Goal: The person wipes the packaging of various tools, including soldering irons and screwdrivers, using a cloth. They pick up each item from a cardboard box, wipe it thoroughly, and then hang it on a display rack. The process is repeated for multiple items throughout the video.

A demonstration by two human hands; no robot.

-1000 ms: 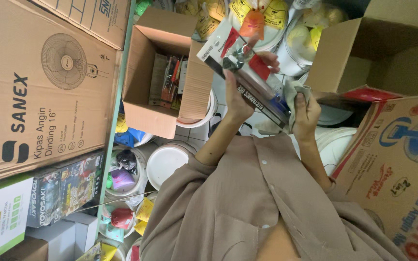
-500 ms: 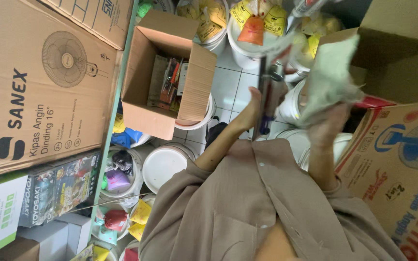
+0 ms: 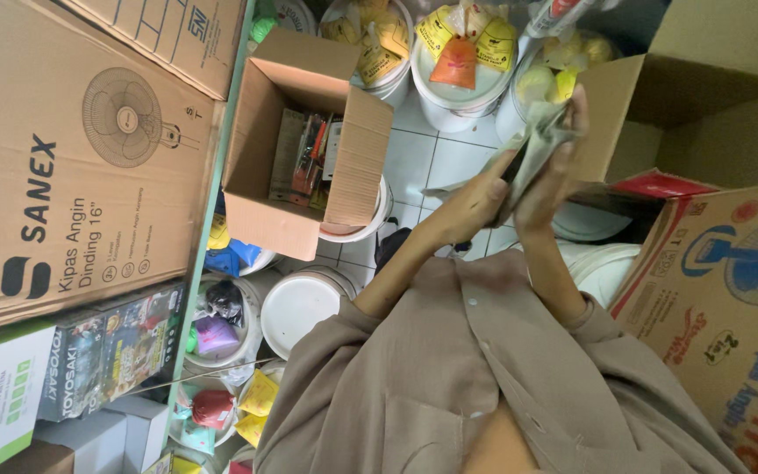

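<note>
My left hand (image 3: 475, 204) and my right hand (image 3: 561, 162) are raised in front of my chest, palms facing each other. Between them is a thin stack of flat plastic packets (image 3: 532, 151), grey-green and seen edge-on. Both hands press on the stack, the right hand flat along its far side and the left hand gripping its lower end. My sleeves are taupe. What is printed on the packets is hidden at this angle.
An open cardboard box (image 3: 256, 215) with packaged goods sits on a white bucket to the left. White buckets (image 3: 458, 101) of yellow and orange bags stand beyond my hands. Large fan cartons (image 3: 81, 158) flank me; another carton (image 3: 730, 290) is on the right. A lidded bucket (image 3: 298, 303) stands on the white-tiled floor.
The packets were held face-up, showing red and coloured fronts. They have since been gathered and turned edge-on, and my hands have moved right and closed together around them.
</note>
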